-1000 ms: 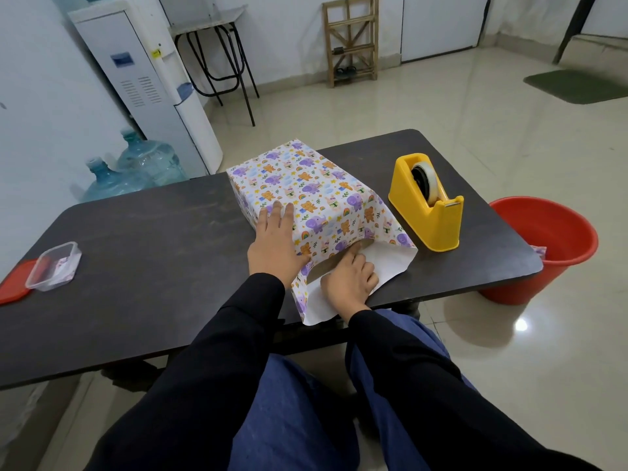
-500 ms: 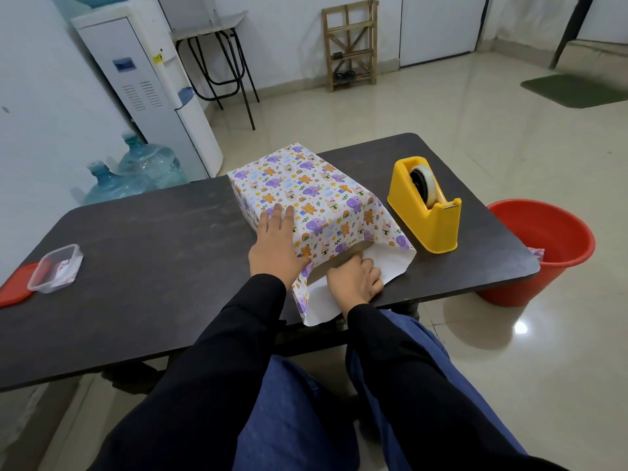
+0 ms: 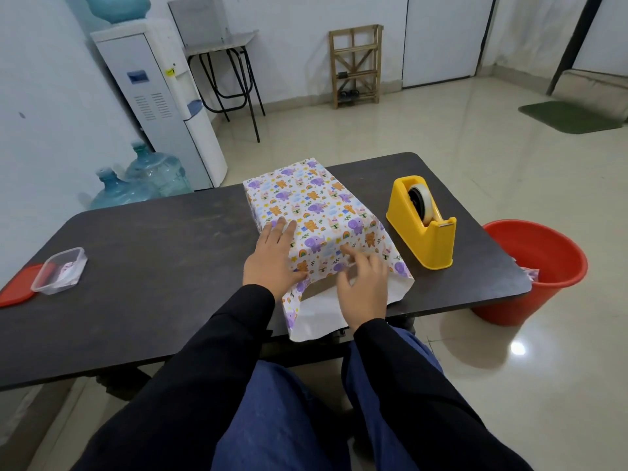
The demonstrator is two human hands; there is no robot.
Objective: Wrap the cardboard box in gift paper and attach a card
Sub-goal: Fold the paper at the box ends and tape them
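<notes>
Cardboard box (image 3: 319, 289) mid-counter (image 3: 153, 266), gift paper (image 3: 316, 212) over top and sides; near end unfolded, untaped. Left hand (image 3: 272, 263) flat, open, pressing paper; right hand (image 3: 363, 287) loosely open, grasping nothing. Tape dispenser (image 3: 421, 222) at three o'clock. No card visible.

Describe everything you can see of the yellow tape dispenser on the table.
The tape dispenser is a chunky yellow block, plastic by its look, standing upright on the dark table near its right edge, right of the wrapped box. A roll of pale tape sits in its top slot; the cutter end points toward the person. Neither hand touches it.
</notes>
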